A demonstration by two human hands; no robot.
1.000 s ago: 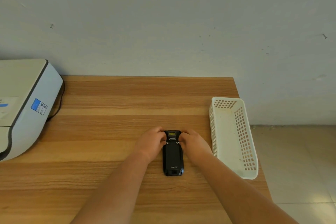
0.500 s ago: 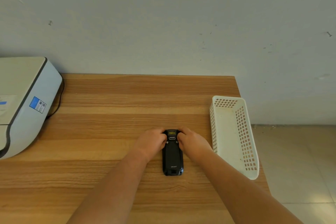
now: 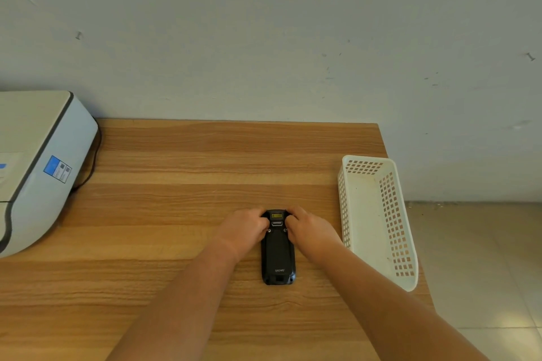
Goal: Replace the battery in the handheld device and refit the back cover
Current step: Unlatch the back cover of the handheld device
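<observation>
From the head camera, both forearms are reaching in from the near edge and converging on the handheld device (image 3: 278, 252), which is lying face down on the wooden table (image 3: 181, 214), a little right of centre. The left hand (image 3: 243, 230) is sitting against the device's far left corner, knuckles up, fingers curling in around that edge. The right hand (image 3: 312, 231) is mirroring it on the far right corner, fingers likewise bending onto the casing, so both hands are gripping the top end between them. The wrists are resting low, close to the tabletop.

The device is a slim black slab with rounded corners, matte plastic, a small yellowish window at its far end and pale lettering near the close end. Its back cover (image 3: 278, 255) is lying on the body. The table is showing warm striped wood grain. To the right, a white perforated plastic basket (image 3: 393, 223) is standing beside the table edge. Far left, a smooth grey-white printer (image 3: 38, 167) with a blue label is sitting against the pale wall.
</observation>
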